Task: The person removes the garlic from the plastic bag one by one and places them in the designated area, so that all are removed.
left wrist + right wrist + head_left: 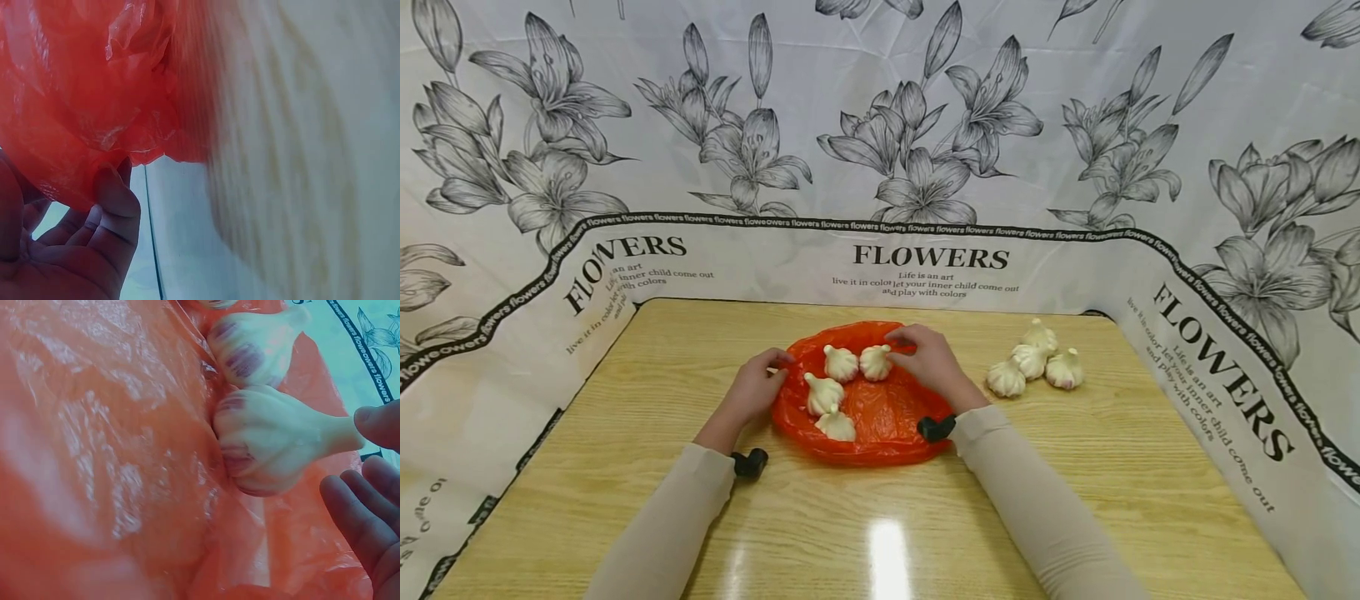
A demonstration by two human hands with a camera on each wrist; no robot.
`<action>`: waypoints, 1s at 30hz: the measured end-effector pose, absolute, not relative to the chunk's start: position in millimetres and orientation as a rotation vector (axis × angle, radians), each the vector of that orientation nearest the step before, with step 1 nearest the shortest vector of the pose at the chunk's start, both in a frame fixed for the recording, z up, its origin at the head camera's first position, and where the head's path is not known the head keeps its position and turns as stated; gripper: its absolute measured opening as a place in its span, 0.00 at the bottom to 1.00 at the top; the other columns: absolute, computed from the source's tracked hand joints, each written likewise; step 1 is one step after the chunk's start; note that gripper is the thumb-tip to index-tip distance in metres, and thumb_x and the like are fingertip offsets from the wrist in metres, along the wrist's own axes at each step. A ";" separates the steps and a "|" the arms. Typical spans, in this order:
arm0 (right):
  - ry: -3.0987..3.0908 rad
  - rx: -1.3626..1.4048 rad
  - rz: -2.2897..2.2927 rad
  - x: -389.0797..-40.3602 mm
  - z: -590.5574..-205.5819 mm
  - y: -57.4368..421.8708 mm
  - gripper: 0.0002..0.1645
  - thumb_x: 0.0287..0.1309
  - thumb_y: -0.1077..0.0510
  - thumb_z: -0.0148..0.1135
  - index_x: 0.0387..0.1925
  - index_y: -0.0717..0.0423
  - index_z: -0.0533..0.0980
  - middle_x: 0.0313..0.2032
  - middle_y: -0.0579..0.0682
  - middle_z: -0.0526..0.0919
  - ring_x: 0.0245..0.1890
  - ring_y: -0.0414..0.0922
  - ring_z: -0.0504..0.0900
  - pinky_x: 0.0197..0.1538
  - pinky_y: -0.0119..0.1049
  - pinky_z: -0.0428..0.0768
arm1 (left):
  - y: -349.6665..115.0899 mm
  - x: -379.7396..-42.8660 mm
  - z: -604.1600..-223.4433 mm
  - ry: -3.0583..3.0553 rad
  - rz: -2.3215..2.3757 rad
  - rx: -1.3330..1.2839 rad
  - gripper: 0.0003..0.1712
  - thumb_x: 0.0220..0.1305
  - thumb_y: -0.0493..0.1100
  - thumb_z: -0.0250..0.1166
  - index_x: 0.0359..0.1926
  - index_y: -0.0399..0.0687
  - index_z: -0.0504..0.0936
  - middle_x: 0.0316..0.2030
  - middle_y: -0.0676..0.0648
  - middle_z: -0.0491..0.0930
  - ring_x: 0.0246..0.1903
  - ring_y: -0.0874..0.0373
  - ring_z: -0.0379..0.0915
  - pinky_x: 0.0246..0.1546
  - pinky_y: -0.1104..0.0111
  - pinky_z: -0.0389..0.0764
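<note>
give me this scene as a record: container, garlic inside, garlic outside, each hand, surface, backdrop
container: red plastic bag, spread open
garlic inside: four bulbs, one being the bulb nearest the right hand
garlic outside: four loose bulbs grouped to the right of the bag
left hand: holds the bag's left edge
right hand: thumb at that nearest bulb's stem, fingers apart from it; firm contact unclear
surface: wood-grain table
backdrop: white cloth printed with flowers and "FLOWERS"
</note>
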State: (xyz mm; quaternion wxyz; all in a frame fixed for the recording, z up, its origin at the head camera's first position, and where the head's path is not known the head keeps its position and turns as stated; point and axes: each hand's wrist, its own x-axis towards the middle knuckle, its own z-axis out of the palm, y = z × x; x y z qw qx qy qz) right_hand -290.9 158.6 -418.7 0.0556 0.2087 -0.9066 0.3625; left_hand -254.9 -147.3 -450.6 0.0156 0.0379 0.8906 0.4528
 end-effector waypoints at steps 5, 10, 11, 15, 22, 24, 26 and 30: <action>-2.773 0.564 1.197 -291.1 -423.3 155.4 0.20 0.57 0.54 0.68 0.51 0.53 0.80 0.49 0.49 0.83 0.49 0.48 0.82 0.51 0.45 0.81 | -147.3 -254.8 -450.0 2.780 1.408 0.133 0.12 0.71 0.37 0.53 0.52 0.46 0.76 0.53 0.40 0.77 0.46 0.47 0.75 0.49 0.57 0.81; -2.796 0.509 1.172 -289.9 -425.0 153.2 0.18 0.58 0.52 0.68 0.50 0.48 0.80 0.46 0.45 0.84 0.47 0.45 0.83 0.51 0.45 0.81 | -147.1 -254.3 -449.8 2.787 1.411 0.142 0.12 0.71 0.37 0.54 0.52 0.46 0.76 0.53 0.40 0.77 0.46 0.46 0.75 0.50 0.56 0.80; -2.796 0.502 1.171 -289.7 -425.2 152.6 0.18 0.57 0.52 0.68 0.50 0.47 0.81 0.46 0.45 0.84 0.47 0.45 0.83 0.51 0.44 0.81 | -147.2 -254.6 -450.3 2.787 1.410 0.143 0.12 0.71 0.37 0.54 0.52 0.46 0.76 0.52 0.40 0.77 0.46 0.47 0.75 0.49 0.57 0.80; -2.791 0.488 1.181 -290.0 -426.0 150.9 0.16 0.58 0.52 0.68 0.48 0.48 0.81 0.44 0.45 0.85 0.46 0.45 0.82 0.51 0.43 0.80 | -147.4 -255.6 -451.4 2.781 1.413 0.136 0.12 0.71 0.38 0.54 0.52 0.47 0.77 0.52 0.40 0.77 0.45 0.47 0.75 0.48 0.58 0.81; -2.767 0.484 1.221 -290.2 -427.9 152.0 0.15 0.58 0.52 0.67 0.47 0.50 0.81 0.43 0.47 0.85 0.46 0.45 0.83 0.51 0.44 0.80 | -147.9 -255.5 -452.0 2.762 1.422 0.126 0.12 0.71 0.37 0.53 0.52 0.47 0.76 0.52 0.40 0.76 0.43 0.47 0.75 0.45 0.60 0.82; -2.763 0.480 1.237 -288.9 -427.1 152.8 0.15 0.58 0.52 0.67 0.47 0.50 0.81 0.44 0.47 0.85 0.46 0.45 0.83 0.52 0.44 0.80 | -148.0 -255.4 -452.2 2.752 1.424 0.116 0.12 0.71 0.38 0.53 0.52 0.47 0.76 0.53 0.40 0.76 0.44 0.47 0.75 0.45 0.60 0.82; -2.758 0.481 1.259 -287.6 -425.4 153.9 0.16 0.59 0.52 0.67 0.48 0.51 0.81 0.44 0.47 0.85 0.46 0.46 0.83 0.52 0.44 0.80 | -148.0 -255.1 -452.0 2.744 1.426 0.101 0.12 0.71 0.38 0.53 0.53 0.48 0.76 0.54 0.40 0.75 0.44 0.47 0.74 0.45 0.60 0.82; -2.746 0.480 1.314 -283.5 -419.4 156.0 0.17 0.59 0.52 0.66 0.49 0.53 0.81 0.45 0.49 0.85 0.47 0.48 0.83 0.51 0.45 0.81 | -147.9 -254.2 -452.0 2.741 1.422 0.088 0.12 0.72 0.39 0.53 0.53 0.48 0.76 0.54 0.41 0.75 0.45 0.47 0.74 0.45 0.60 0.82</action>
